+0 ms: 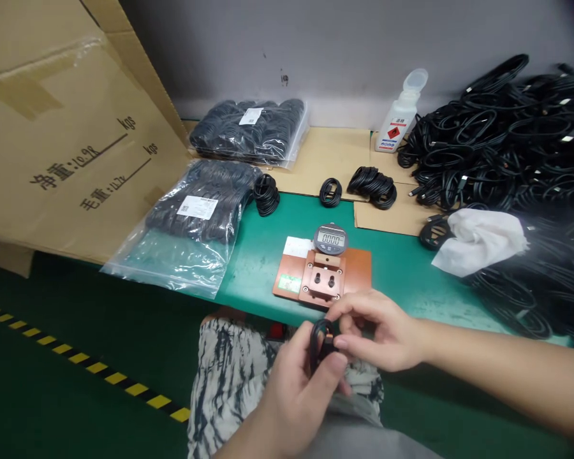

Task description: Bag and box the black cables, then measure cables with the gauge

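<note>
A small coil of black cable (314,347) is held in my left hand (299,389), its thumb and fingers closed around the bundle over my lap. My right hand (380,328) reaches in from the right, with thumb and curled index finger at the coil's right side by a dark connector end. Fingers partly hide that connector. Just beyond my hands, at the table's front edge, a copper-coloured measuring fixture (323,277) carries a round digital gauge (331,239) reading 0.000.
Bagged cable coils (196,204) lie left, with another full bag (251,131) behind. Loose coils (373,186) sit mid-table. A heap of black cables (502,140), a white cloth (483,239) and a plastic bottle (397,124) are at right. A large cardboard box (76,127) stands left.
</note>
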A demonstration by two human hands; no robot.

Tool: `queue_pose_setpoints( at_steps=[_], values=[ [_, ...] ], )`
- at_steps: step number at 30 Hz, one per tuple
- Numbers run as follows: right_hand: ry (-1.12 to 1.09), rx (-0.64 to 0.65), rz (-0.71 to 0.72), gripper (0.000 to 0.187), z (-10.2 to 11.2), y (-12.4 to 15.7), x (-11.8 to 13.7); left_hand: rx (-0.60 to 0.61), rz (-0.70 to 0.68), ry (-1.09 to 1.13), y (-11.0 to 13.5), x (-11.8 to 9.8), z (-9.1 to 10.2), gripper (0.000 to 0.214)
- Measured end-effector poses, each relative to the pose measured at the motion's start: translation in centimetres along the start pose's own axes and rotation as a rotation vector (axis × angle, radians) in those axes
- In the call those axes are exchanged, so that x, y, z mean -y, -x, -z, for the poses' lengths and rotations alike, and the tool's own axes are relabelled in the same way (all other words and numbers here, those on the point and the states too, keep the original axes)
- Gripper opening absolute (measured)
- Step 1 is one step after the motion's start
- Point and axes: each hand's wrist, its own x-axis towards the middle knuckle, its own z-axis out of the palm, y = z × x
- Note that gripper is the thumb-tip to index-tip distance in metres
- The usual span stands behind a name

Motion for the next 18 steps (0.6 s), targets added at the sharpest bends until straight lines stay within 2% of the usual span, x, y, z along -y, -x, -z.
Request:
queue_pose_setpoints(
  at_steps=[3,7,10,15,18],
  values=[
    [0.076,-0.013,0.071,0.016,0.02,0.08,-0.21,-0.056,0.007,-0.062,-0.04,0.09,-0.16,0.029],
    [0.031,0.002,0.033,0.021,-0.08,0.16,-0.29,-0.022,-0.049,-0.025,-0.01,-0.03,-0.21,0.027],
    [0.053,0.013,0.062,0.03,-0.14,0.16,-0.32,-0.009,-0.057,0.029,0.13,-0.18,-0.17,0.029],
    [0.116,-0.013,0.151,0.035,-0.2,0.11,-0.39,-0.015,0.039,0.014,0.52,0.16,0.14,0.039],
    [0.139,-0.051,0.18,0.036,-0.19,0.13,-0.5,-0.046,0.018,0.071,0.24,0.72,0.62,0.047]
  ],
)
